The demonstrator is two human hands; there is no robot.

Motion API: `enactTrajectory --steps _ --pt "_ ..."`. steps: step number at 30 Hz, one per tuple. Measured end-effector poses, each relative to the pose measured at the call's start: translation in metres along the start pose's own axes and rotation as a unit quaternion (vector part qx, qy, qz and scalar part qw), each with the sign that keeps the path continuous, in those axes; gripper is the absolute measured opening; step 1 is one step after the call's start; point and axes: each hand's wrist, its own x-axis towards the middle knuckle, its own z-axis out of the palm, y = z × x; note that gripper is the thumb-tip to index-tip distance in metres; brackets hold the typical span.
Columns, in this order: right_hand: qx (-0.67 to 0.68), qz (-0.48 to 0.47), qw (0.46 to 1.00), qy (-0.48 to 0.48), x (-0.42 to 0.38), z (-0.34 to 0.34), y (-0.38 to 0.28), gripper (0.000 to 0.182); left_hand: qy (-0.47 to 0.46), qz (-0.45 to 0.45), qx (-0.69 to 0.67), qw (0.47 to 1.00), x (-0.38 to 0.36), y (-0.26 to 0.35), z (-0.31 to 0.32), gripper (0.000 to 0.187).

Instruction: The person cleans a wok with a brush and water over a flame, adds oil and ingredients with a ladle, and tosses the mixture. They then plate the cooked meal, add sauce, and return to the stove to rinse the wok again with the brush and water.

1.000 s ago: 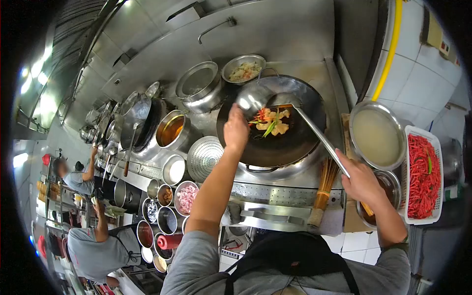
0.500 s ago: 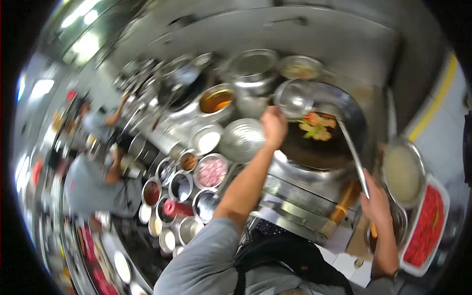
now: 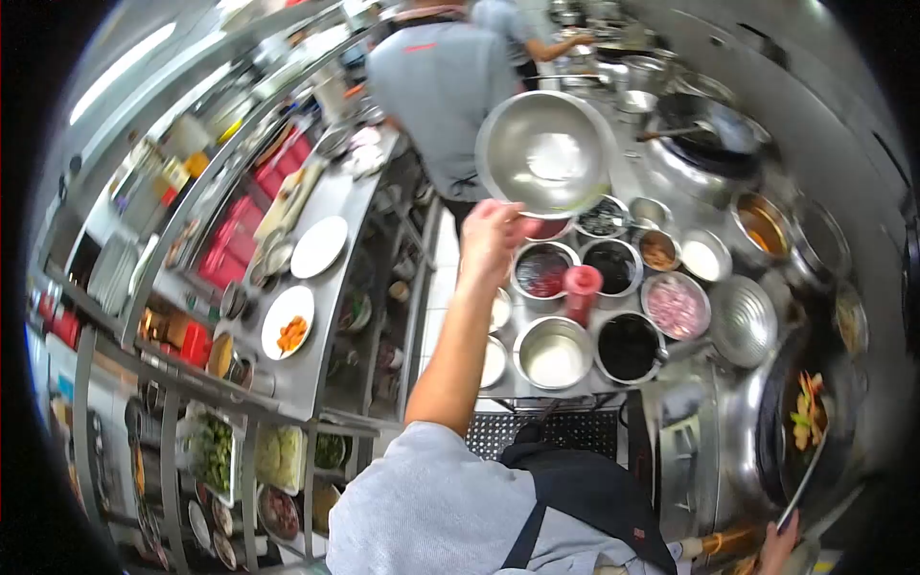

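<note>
A round metal bowl [image 3: 546,153] hangs in the air, its rim gripped by my left hand [image 3: 494,235]. Its inside faces me and looks empty apart from a green trace near the lower rim. At the lower right edge, my right hand [image 3: 778,544] is closed on the handle of a long metal utensil [image 3: 808,479]. That utensil's far end reaches into a dark wok [image 3: 767,422], where orange and green food pieces [image 3: 808,410] lie.
Below the bowl stand several seasoning pots, a red bottle [image 3: 582,287] and a pot of pink pieces [image 3: 676,305]. On the left, a steel counter [image 3: 355,230] holds two white plates, one with orange pieces [image 3: 292,333]. A co-worker [image 3: 441,96] stands beyond.
The view has swung left. My left hand has carried the bowl away from the wok, over toward the aisle by the seasoning pots. My right hand still holds the utensil at the wok.
</note>
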Motion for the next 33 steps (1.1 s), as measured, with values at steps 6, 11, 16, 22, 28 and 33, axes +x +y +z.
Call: enactTrajectory --steps 6,11,16,22,28,33 --pt "-0.018 0.051 0.998 -0.019 0.021 -0.008 -0.021 0.046 0.353 0.157 -0.024 0.922 0.018 0.09 -0.331 0.013" --pt "0.048 0.209 0.974 -0.078 0.073 0.028 0.052 0.042 0.517 0.162 -0.089 0.836 0.02 0.13 -0.587 0.021" --pt "0.106 0.318 0.936 -0.111 0.068 0.038 0.052 0.039 0.591 0.15 -0.076 0.789 0.025 0.165 -0.775 0.02" --pt "0.205 0.337 0.915 -0.087 0.058 0.033 0.023 0.033 0.591 0.181 -0.101 0.78 0.004 0.21 -0.833 0.031" --pt "-0.075 0.134 0.985 -0.08 0.069 0.047 0.019 0.029 0.422 0.186 -0.036 0.887 -0.016 0.232 -0.82 0.037" --pt "-0.326 0.067 0.937 -0.106 0.042 0.049 -0.04 0.022 0.31 0.277 0.026 0.909 -0.023 0.213 -0.611 0.044"
